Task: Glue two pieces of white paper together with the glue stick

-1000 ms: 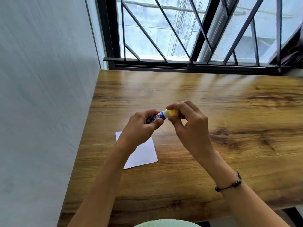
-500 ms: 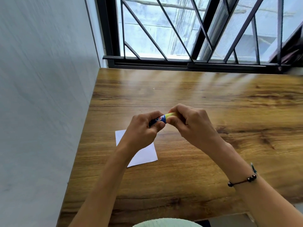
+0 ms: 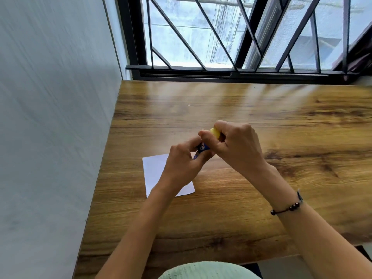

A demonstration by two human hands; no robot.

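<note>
My left hand (image 3: 185, 158) grips the blue body of the glue stick (image 3: 202, 148) above the wooden table (image 3: 261, 109). My right hand (image 3: 237, 146) is closed round the yellow cap (image 3: 215, 132), which sits slightly up and right of the blue body; fingers hide whether the two still join. A white sheet of paper (image 3: 155, 170) lies flat on the table under my left hand and wrist, which cover part of it. I see only one sheet; a second one is not visible.
A pale wall (image 3: 52, 117) runs along the table's left edge. A barred black window frame (image 3: 221, 71) stands right behind the far edge. The table's near edge is close to my body. A beaded bracelet (image 3: 287, 208) is on my right wrist.
Both hands have shifted slightly away from me while holding the glue stick. My right hand has turned and lifted the yellow cap up and to the right of the blue body.
</note>
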